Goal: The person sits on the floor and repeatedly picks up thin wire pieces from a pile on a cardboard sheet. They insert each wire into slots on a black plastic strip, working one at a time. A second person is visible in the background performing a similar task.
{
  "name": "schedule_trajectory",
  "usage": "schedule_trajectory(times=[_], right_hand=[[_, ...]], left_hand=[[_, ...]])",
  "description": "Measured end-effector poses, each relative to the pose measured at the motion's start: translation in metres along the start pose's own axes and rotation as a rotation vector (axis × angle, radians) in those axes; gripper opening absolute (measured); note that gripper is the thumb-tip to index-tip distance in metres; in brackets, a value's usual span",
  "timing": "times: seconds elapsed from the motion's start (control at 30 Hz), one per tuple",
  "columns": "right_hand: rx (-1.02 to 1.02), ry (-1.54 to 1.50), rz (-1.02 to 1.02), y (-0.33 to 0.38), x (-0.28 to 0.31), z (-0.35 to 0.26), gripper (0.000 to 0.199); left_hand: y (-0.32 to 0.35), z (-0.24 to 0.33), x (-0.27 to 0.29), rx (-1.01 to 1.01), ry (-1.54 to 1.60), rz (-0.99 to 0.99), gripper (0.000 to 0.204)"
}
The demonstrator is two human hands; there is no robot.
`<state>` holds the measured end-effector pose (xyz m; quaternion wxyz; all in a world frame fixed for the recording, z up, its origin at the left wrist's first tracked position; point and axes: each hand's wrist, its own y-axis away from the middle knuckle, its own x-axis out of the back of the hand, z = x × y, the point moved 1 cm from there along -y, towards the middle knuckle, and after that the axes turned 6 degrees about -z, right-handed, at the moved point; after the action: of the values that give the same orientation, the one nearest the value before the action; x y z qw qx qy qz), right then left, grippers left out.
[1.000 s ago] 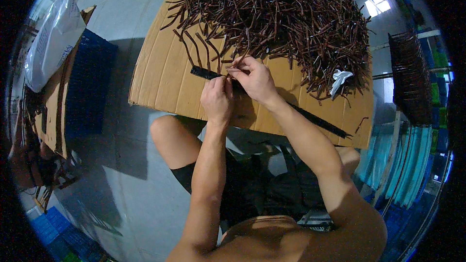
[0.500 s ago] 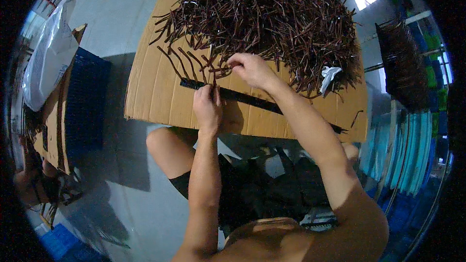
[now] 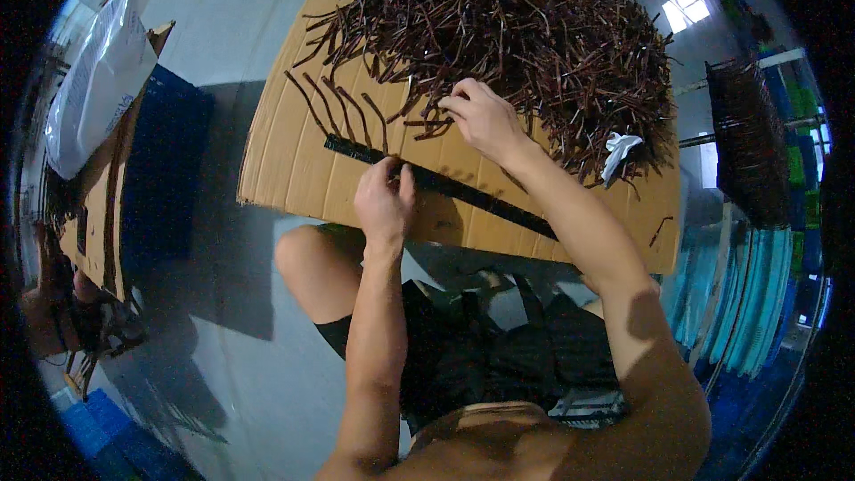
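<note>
A long black strip [image 3: 481, 199] slants across the cardboard, with several thin dark brown sticks [image 3: 313, 105] standing out from its left end. My left hand [image 3: 385, 205] is closed, its fingertips pinching the strip's edge beside the last of these sticks. Further right and a little higher, my right hand [image 3: 490, 129] is closed in a pinch at the near edge of a large heap of similar brown sticks [image 3: 508, 36]. A stick end seems to show at its fingertips. A few loose sticks [image 3: 432, 129] lie between the heap and the strip.
A sheet of cardboard [image 3: 276, 169] lies under everything, in front of my knees. A crumpled white scrap [image 3: 619, 153] rests on the heap's right part. At far left stand a blue crate [image 3: 165, 160] and a white plastic bag [image 3: 98, 80]; turquoise panels [image 3: 730, 303] stand at right.
My right hand has moved slightly right and up toward the heap. My left hand stays at the strip. The whole view has shifted a little.
</note>
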<state>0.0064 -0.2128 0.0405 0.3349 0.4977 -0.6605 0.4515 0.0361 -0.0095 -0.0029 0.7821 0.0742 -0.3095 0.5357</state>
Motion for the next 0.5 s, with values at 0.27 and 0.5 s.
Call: schedule_trajectory(times=[0.27, 0.5], right_hand=[[-0.252, -0.565, 0.087, 0.011, -0.018, -0.049, 0.014], [-0.257, -0.473, -0.085, 0.002, -0.030, -0.021, 0.017]], left_hand=[[-0.002, 0.004, -0.006, -0.064, -0.102, 0.035, 0.017], [-0.003, 0.005, -0.008, -0.017, -0.008, 0.015, 0.016]])
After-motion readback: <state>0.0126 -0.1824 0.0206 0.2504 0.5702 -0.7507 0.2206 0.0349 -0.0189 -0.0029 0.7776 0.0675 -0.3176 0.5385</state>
